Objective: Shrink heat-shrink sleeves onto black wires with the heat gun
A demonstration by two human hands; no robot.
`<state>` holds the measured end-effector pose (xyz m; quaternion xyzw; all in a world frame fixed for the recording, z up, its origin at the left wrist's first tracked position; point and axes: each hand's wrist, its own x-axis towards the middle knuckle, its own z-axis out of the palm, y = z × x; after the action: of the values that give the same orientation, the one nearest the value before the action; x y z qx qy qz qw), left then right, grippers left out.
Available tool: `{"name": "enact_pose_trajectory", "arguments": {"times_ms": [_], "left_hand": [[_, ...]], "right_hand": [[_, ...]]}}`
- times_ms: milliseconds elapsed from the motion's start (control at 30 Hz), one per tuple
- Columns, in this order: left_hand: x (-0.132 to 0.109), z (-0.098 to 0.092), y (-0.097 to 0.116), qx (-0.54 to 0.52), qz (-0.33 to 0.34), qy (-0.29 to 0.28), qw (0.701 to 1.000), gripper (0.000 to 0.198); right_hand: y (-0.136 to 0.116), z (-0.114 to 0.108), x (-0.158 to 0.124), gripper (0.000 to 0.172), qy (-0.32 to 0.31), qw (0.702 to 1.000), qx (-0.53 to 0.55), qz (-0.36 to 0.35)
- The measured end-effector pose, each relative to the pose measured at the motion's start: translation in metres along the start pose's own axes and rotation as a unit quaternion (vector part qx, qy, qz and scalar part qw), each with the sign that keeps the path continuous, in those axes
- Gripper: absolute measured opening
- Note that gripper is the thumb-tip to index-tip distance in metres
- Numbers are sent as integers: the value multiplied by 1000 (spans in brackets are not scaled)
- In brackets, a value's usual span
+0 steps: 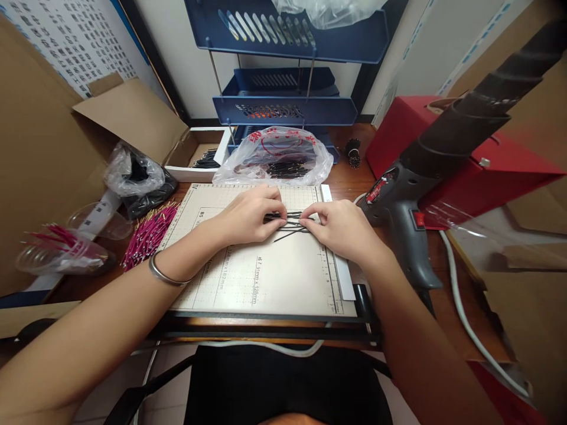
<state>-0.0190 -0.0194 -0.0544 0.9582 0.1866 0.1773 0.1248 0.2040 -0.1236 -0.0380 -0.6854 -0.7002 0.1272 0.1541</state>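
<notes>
Several thin black wires lie side by side over the cream paper-trimmer board, and one slants away from the rest toward me. My left hand is closed on the wires' left part, thumb against forefinger. At their right ends, my right hand pinches them between thumb and fingertips. Both hands are close together near the board's upper right. A white strip runs along the board's right edge. My fingers hide parts of the wires.
Behind the board sits a clear plastic bag with black wires inside, below blue shelves. Magenta wires are piled at left, near a plastic cup. A grey heat gun leans by a red box at right.
</notes>
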Motion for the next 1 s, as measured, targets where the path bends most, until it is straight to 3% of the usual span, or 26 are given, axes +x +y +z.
{"name": "enact_pose_trajectory", "arguments": {"times_ms": [167, 333, 633, 800, 900, 1000], "left_hand": [[0, -4, 1, 1, 13, -32, 999, 20], [0, 2, -2, -1, 10, -24, 1000, 20], [-1, 8, -4, 6, 20, 53, 998, 26], [1, 10, 1, 0, -10, 170, 985, 38], [1, 7, 1, -4, -31, 205, 978, 26], [0, 5, 1, -14, -20, 145, 989, 27]], "right_hand": [[3, 0, 0, 24, -2, 1000, 21, -21], [2, 1, -2, 23, 4, 999, 29, -28], [-2, -3, -1, 23, 14, 999, 44, -20], [3, -15, -2, 22, 84, 994, 65, 8], [14, -22, 22, 23, 138, 990, 37, -4], [20, -25, 71, 22, 118, 992, -27, -15]]}}
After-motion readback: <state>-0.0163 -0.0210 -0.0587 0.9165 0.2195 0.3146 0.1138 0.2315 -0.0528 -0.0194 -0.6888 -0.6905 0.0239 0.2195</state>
